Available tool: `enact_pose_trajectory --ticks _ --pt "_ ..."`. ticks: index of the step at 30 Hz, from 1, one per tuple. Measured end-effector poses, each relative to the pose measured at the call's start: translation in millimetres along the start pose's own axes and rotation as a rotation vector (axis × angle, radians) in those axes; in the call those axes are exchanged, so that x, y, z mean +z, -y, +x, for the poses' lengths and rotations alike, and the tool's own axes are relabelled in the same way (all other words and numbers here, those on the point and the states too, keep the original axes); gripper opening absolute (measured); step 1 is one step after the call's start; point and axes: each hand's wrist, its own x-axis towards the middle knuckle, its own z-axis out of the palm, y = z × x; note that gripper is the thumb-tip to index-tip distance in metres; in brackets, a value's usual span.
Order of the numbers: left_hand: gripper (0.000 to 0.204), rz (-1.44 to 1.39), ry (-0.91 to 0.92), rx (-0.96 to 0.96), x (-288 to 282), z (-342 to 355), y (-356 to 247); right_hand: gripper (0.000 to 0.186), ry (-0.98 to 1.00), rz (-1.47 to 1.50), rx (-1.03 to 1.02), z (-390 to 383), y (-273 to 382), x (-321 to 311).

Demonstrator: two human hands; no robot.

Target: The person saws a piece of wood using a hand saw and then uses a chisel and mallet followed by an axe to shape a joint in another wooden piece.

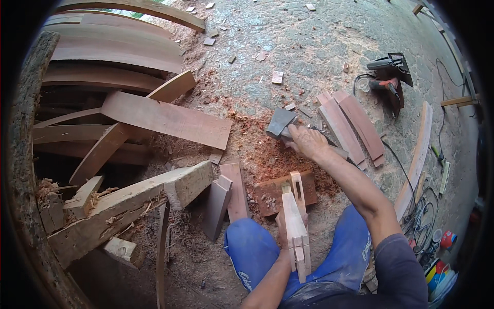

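My right hand (307,141) is closed around a hatchet (280,122) close to its broad grey head, above the shavings on the ground. The end of its handle shows past my wrist. Between my knees, my left hand (282,226) grips a pale jointed wooden piece (294,219) from the left side, its fingers mostly hidden behind the wood. The piece stands tilted, with stepped tongues at the near end and a slotted part at the far end. Just beyond it lies a reddish-brown wooden block (272,198), which its far end overlaps in view.
Curved boards (118,49) are stacked at left, behind a rough timber beam (134,206). Two reddish slats (360,123) lie right of the hatchet. A power tool with a dark guard (391,77), a long plank (416,159) and cables (424,211) lie farther right. Offcuts dot the floor.
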Motion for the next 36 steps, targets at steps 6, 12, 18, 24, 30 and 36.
enact_pose_trajectory --ticks 6,12,18,24,30,36 --pt "0.079 -0.143 0.036 -0.026 2 -4 8 0.041 -0.010 -0.031 -0.043 35 13 13" --pt "0.081 -0.139 0.102 -0.009 -3 -3 -13 0.036 -0.042 -0.025 -0.102 36 2 20" --pt "0.087 -0.159 0.156 -0.020 -3 -6 -21 0.036 -0.383 0.242 -0.068 -3 -16 28" --pt "0.094 -0.198 0.145 -0.077 13 -6 4 0.042 -0.378 0.679 0.219 -151 -15 52" --pt "0.105 -0.122 0.114 -0.152 14 -5 5 0.056 0.129 0.893 0.222 -310 11 154" --pt "0.103 0.252 0.224 -0.284 -34 -11 -42 0.074 0.365 0.816 -0.054 -333 0 163"
